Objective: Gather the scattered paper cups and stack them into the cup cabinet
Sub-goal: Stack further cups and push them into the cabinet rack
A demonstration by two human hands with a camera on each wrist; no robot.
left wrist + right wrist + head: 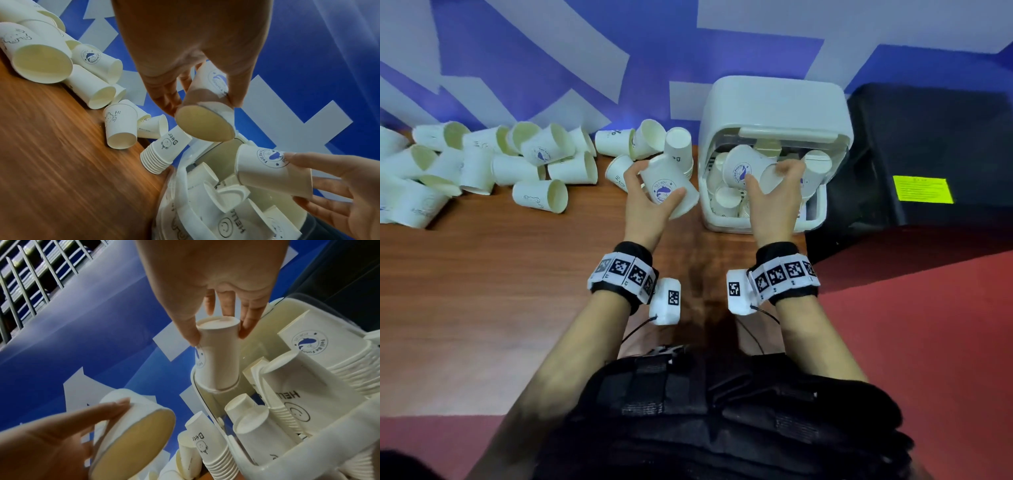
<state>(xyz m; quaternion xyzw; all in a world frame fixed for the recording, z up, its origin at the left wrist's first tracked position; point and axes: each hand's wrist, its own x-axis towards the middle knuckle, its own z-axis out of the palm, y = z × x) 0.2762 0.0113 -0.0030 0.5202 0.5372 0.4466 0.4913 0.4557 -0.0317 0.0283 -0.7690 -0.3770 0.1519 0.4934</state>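
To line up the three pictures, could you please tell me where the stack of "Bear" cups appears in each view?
Head: stack of "Bear" cups upper centre, just left of the cup cabinet.
Left wrist: lower centre, on the table.
Right wrist: bottom centre.
Shared landmark: the cabinet beside it.

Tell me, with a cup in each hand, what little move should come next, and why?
Probably lower the right hand so its cup seats on a stack inside the cup cabinet. It already hangs bottom-up over the cabinet's opening, while the left hand holds its cup outside, waiting.
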